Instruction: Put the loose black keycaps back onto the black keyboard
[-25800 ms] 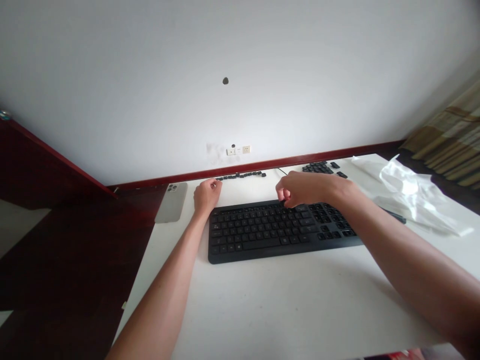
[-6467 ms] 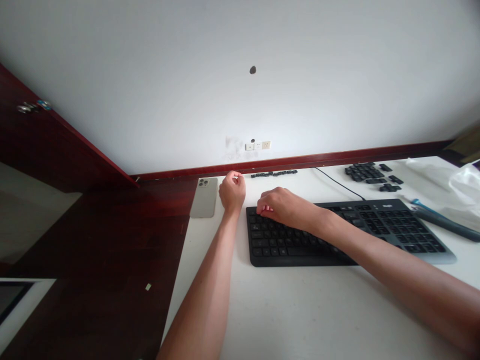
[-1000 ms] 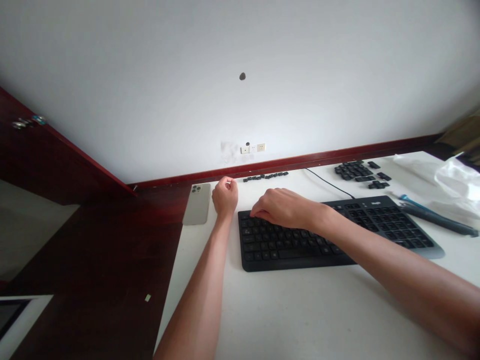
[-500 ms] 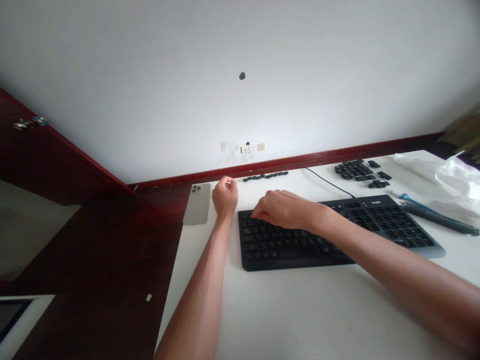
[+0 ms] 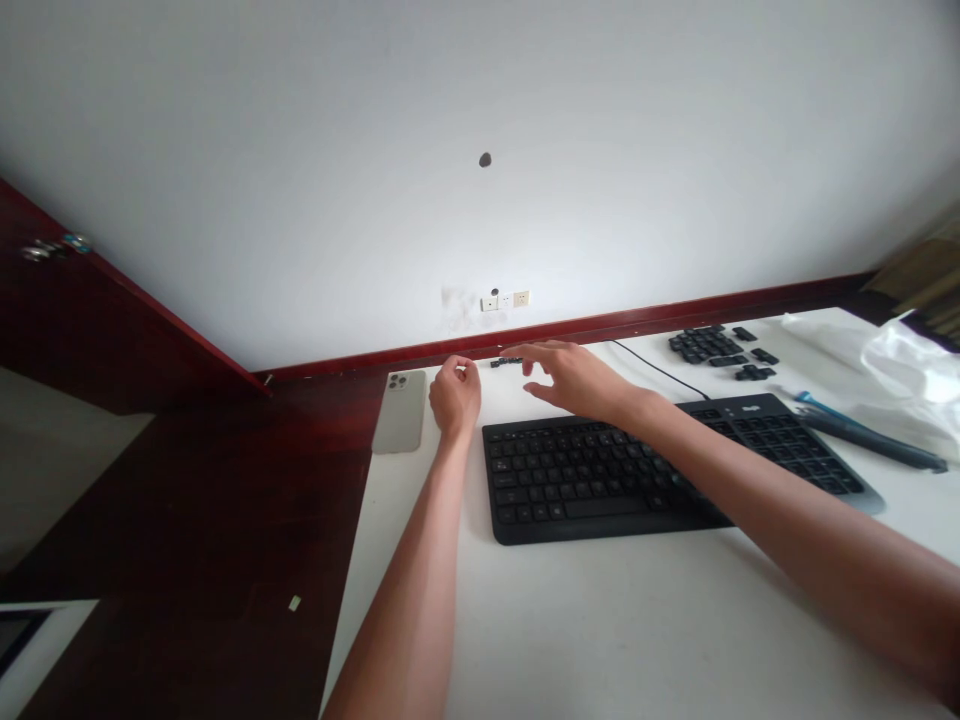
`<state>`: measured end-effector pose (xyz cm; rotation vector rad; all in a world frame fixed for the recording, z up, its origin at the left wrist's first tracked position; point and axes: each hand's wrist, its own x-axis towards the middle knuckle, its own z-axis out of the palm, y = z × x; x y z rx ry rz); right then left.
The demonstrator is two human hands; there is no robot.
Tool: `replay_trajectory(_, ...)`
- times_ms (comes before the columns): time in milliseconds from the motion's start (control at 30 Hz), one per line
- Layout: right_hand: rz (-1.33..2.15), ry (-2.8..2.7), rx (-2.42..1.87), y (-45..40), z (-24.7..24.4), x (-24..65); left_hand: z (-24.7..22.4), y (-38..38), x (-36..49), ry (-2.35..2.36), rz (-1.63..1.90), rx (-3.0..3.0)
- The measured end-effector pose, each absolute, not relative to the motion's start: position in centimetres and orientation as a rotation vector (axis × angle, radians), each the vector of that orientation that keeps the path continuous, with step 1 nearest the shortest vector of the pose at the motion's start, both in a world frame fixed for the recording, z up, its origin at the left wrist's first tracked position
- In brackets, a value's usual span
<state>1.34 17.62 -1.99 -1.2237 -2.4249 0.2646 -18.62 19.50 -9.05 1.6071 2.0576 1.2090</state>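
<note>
A black keyboard [image 5: 600, 508] lies on the white table [image 5: 570, 620], with keycaps on its left part and bare key spots on its right. Above its far edge my right hand [image 5: 566, 378] reaches out, thumb and fingers apart, with nothing seen between them. Close to those fingertips is a row of small black keycaps [image 5: 504, 363], partly hidden by the hand. My left hand [image 5: 455, 397] is curled closed between the phone and the keyboard; whatever its fingers hold, if anything, is hidden.
A phone [image 5: 398, 415] lies face down at the table's left edge. Back right are a heap of keycaps [image 5: 705, 345], a dark tool with a blue tip [image 5: 870, 435] and a white plastic bag [image 5: 911, 355]. The keyboard's cable [image 5: 660, 368] runs off the back edge.
My right hand has lifted off the keyboard's upper left keys and moved away from me toward the keycap row, its fingers opening. My left hand stays curled in nearly the same place.
</note>
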Motion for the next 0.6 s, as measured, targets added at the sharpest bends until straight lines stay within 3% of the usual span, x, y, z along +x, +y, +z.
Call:
replay_trajectory(300, 0.273, -2.507, -1.15, 24.6, -4.2, -1.7, -8.8, 19.3, -18.7, 2.028, 1.208, 1.573)
replay_trajectory(600, 0.257, -2.532, -1.182, 25.4, -4.9, -3.3, -8.8, 19.3, -18.7, 2.047, 1.184, 1.549)
